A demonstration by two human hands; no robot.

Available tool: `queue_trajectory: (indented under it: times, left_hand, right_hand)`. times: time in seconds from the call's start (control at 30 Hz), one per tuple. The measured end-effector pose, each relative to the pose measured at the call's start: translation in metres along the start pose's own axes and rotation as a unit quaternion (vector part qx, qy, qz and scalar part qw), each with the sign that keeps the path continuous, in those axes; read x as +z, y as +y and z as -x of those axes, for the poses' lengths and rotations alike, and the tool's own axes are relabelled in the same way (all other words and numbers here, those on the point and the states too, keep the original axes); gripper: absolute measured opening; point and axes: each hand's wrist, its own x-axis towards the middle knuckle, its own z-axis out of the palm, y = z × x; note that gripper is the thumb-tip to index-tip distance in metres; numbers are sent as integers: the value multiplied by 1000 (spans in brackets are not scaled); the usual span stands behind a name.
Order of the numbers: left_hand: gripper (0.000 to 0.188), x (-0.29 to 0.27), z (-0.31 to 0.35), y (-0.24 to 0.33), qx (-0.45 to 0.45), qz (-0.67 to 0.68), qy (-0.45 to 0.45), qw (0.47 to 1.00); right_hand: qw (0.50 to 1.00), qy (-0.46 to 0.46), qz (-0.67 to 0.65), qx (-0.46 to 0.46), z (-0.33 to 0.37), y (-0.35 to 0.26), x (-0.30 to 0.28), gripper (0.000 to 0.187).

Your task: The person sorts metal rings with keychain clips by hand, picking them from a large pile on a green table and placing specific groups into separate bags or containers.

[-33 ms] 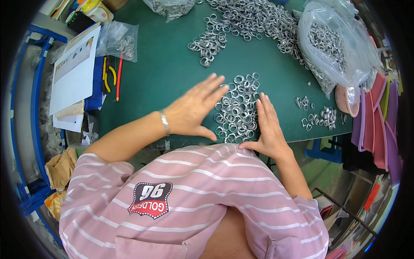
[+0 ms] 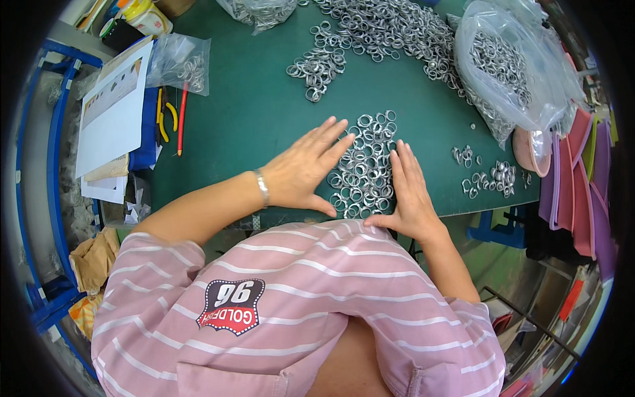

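A patch of silver metal rings [image 2: 362, 173] lies spread on the green tabletop near its front edge. My left hand [image 2: 301, 169] is at the patch's left side, fingers stretched out and thumb apart, with the fingertips beside the outer rings. Along the right side of the patch rests my right hand [image 2: 411, 192], also with straight fingers and the thumb pointing inward near the table edge. Neither hand grips a ring. Whether the fingertips press against the outermost rings I cannot tell.
A large heap of rings [image 2: 397, 30] covers the far side, beside a clear plastic bag [image 2: 499, 66] of more rings. Small ring clusters [image 2: 499, 178] lie at right. Left are a red pencil [image 2: 182, 122], yellow-handled pliers [image 2: 170, 119], a small bag [image 2: 188, 63] and papers [image 2: 112, 109].
My left hand has shifted slightly to the right, closer against the patch of rings. My right hand has barely moved.
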Motion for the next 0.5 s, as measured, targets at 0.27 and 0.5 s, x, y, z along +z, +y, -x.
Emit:
queue_trajectory:
  times: [0.27,0.5]
  left_hand:
    - [140,23,-55,-26,52,-32,49,997]
    - [100,41,-115,-44,15,85,174,981]
  right_hand:
    - [995,68,53,-54,-38,24,9,135]
    - [988,145,-42,29,-81,33,21,108]
